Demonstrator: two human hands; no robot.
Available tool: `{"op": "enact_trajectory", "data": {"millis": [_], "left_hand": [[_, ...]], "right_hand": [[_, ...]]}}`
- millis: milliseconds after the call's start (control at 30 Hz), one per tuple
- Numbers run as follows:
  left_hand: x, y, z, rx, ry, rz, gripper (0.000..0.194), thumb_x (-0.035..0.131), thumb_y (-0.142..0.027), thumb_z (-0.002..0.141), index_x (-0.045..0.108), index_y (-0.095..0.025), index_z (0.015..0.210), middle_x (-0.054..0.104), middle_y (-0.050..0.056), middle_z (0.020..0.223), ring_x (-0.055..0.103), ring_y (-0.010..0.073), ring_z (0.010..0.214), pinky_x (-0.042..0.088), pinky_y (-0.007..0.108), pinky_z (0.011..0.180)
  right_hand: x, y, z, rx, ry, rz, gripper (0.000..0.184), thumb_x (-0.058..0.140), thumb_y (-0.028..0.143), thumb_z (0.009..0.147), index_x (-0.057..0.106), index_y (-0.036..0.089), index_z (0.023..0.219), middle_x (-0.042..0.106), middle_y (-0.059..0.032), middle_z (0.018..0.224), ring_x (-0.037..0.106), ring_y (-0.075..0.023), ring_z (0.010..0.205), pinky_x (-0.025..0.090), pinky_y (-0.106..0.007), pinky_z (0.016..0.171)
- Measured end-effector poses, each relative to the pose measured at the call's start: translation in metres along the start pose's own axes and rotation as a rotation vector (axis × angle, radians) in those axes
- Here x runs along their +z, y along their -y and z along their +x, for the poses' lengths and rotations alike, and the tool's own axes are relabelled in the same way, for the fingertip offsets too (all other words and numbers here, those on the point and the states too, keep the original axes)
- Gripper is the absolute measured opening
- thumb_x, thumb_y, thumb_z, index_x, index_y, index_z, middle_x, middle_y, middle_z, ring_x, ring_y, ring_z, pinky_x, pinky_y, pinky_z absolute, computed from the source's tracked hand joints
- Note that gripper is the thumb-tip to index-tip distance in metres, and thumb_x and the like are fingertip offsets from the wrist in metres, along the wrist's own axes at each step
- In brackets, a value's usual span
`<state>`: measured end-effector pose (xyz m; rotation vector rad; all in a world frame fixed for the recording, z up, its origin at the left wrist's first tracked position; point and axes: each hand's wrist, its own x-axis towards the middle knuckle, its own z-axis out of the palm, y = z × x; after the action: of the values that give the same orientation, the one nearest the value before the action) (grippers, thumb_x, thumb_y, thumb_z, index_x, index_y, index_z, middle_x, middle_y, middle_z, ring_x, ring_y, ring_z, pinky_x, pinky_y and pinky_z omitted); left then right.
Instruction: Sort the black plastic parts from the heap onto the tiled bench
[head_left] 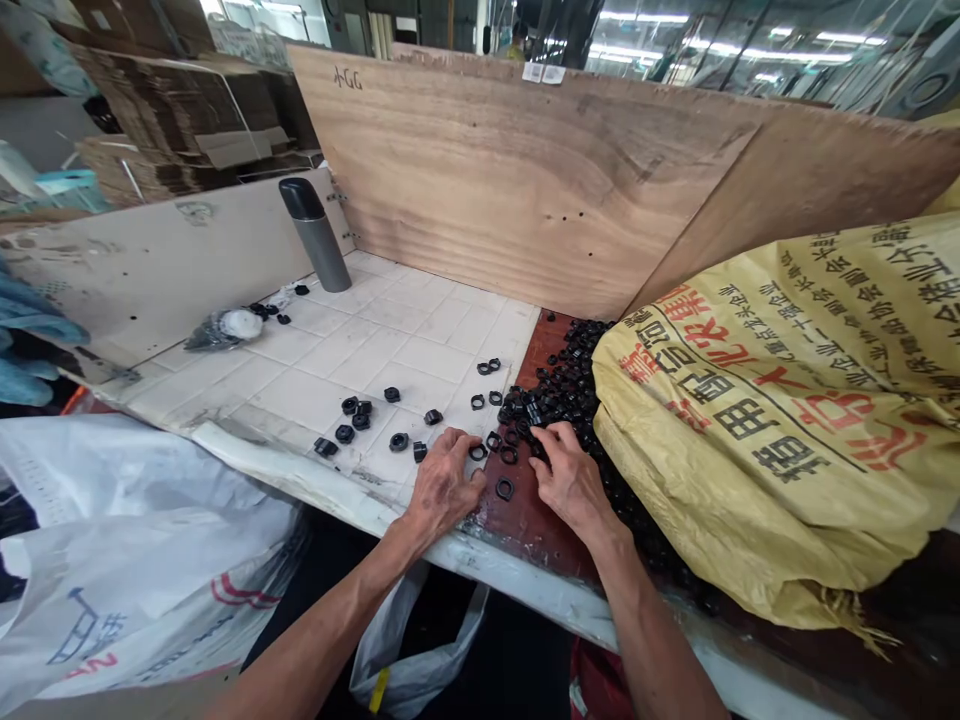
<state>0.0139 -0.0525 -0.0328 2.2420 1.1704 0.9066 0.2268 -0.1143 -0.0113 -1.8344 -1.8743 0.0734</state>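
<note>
My left hand rests low over the table's front part, fingers bent, thumb and forefinger apart. A black plastic ring nut lies at its forefinger tip. My right hand reaches to the edge of a heap of black ring nuts, its thumb and forefinger apart too. Just beyond those fingertips stands a black piece; whether they touch it I cannot tell. One loose ring nut lies flat between the hands. Left of my left hand, several thicker black nuts are scattered on the pale surface.
A yellow woven sack leans over the heap at right. Wooden boards wall the back and left. A grey flask and a clear bag stand at the far left. White sacks hang below the front edge.
</note>
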Motion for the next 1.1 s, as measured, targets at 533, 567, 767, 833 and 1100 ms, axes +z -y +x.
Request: {"op": "enact_trajectory", "data": {"millis": [533,567,767,833,1100], "left_hand": [[-0.005,-0.004,0.000,0.037,0.064,-0.067,0.025,0.060,-0.010,0.080,0.065,-0.021,0.102,0.066,0.005,0.095,0.063,0.0219,0.092,0.052,0.037,0.086],[-0.006,-0.006,0.000,0.013,0.062,-0.111,0.025,0.060,-0.010,0.080,0.065,-0.021,0.101,0.065,0.004,0.093,0.063,0.0197,0.086,0.053,0.034,0.081],[-0.009,-0.010,0.002,-0.199,0.031,-0.440,0.020,0.065,-0.013,0.077,0.067,-0.019,0.097,0.063,-0.001,0.076,0.060,0.0123,0.065,0.050,0.025,0.064],[-0.010,-0.010,0.002,-0.274,0.060,-0.617,0.021,0.069,-0.018,0.078,0.067,-0.018,0.099,0.065,-0.001,0.077,0.061,0.0127,0.068,0.051,0.026,0.067],[-0.025,-0.009,0.004,-0.494,0.303,-1.291,0.034,0.077,-0.031,0.081,0.069,-0.016,0.111,0.074,0.006,0.095,0.072,0.0177,0.084,0.055,0.032,0.088]], "right_hand": [[0.009,0.012,-0.006,0.084,-0.083,0.106,0.021,0.055,0.009,0.084,0.060,0.019,0.101,0.060,-0.0076,0.096,0.061,-0.0217,0.085,0.050,-0.032,0.073],[0.007,0.013,-0.005,0.095,-0.095,0.190,0.020,0.055,0.012,0.086,0.061,0.019,0.103,0.061,-0.0079,0.098,0.061,-0.0218,0.087,0.051,-0.032,0.073],[-0.002,0.020,0.000,0.223,-0.031,0.660,0.012,0.067,0.027,0.082,0.068,0.022,0.092,0.064,-0.0015,0.088,0.058,-0.0160,0.070,0.050,-0.027,0.062],[-0.001,0.023,0.000,0.281,-0.022,0.708,0.013,0.072,0.030,0.078,0.069,0.021,0.087,0.064,-0.0005,0.082,0.057,-0.0155,0.067,0.050,-0.027,0.062],[0.001,0.036,-0.001,0.368,0.078,1.065,0.027,0.066,0.038,0.087,0.064,0.020,0.108,0.073,-0.0074,0.103,0.072,-0.0182,0.075,0.059,-0.032,0.071]]}}
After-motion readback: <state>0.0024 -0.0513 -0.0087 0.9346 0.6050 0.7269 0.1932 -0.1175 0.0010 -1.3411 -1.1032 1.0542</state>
